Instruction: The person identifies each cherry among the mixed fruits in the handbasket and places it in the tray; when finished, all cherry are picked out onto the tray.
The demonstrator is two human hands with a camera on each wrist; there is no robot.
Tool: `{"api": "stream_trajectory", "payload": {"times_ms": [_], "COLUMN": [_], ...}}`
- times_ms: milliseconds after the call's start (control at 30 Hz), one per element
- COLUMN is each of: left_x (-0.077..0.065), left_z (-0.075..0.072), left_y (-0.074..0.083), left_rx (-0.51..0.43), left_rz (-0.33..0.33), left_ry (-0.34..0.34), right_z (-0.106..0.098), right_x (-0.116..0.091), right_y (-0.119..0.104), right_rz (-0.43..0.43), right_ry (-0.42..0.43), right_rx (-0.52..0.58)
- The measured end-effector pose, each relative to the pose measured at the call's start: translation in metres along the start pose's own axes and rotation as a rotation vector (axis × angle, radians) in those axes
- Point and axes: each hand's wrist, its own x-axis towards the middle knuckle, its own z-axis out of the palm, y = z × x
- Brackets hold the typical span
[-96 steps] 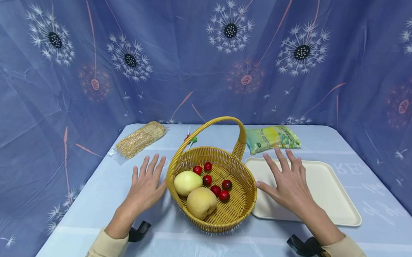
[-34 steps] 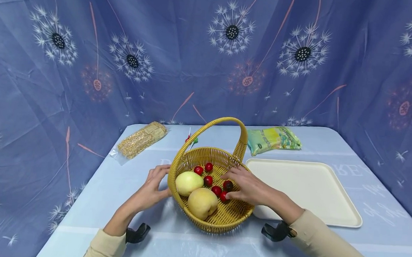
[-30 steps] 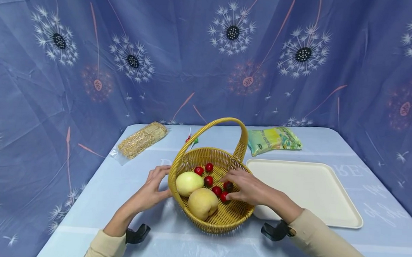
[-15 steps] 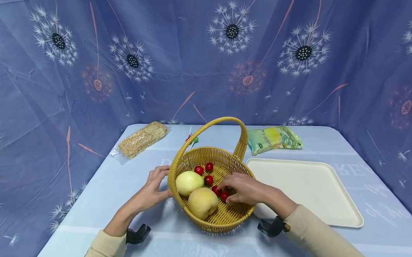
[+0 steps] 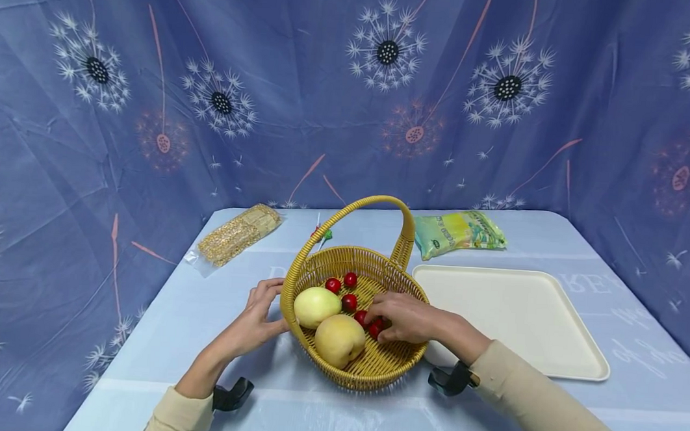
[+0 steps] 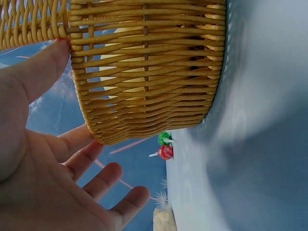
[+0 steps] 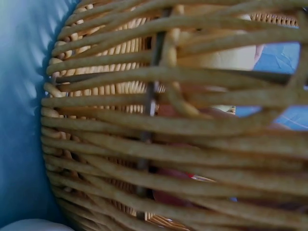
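Note:
A yellow wicker basket with a tall handle stands mid-table, holding a pale yellow oval fruit, a peach and several red cherries. My right hand reaches over the right rim into it, fingers curled down round a cherry with another cherry by the fingertips. The right wrist view is mostly filled by the basket's weave, which hides the grasp. My left hand touches the basket's left side with spread thumb and fingertips; in the left wrist view its outer fingers stand clear of the weave.
A cream tray lies right of the basket, below my right forearm. Behind are a green and yellow packet and lollipops. A clear bag of grains lies at the back left. A blue patterned cloth hangs behind the table.
From hovering open over the tray's edge, my right hand has moved left into the basket and curled down onto the cherries. My left hand has come against the basket's left side. The basket stays put.

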Motion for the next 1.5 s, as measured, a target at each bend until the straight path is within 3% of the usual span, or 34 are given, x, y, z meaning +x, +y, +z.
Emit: {"api": "stream_trajectory", "payload": {"times_ms": [867, 1200, 1500], "left_x": [0.000, -0.001, -0.001], "left_z": [0.001, 0.003, 0.003], "left_y": [0.001, 0.002, 0.004], "left_rx": [-0.009, -0.032, -0.084], "left_rz": [-0.031, -0.040, -0.056], "left_ry": [-0.013, -0.029, -0.049], "right_z": [0.005, -0.001, -0.014], "right_x": [0.006, 0.002, -0.009], "right_y": [-0.002, 0.000, -0.002], "right_rz": [0.039, 0.029, 0.014], "right_ry": [-0.065, -0.029, 0.067], "right_rx": [-0.013, 0.043, 0.100]}}
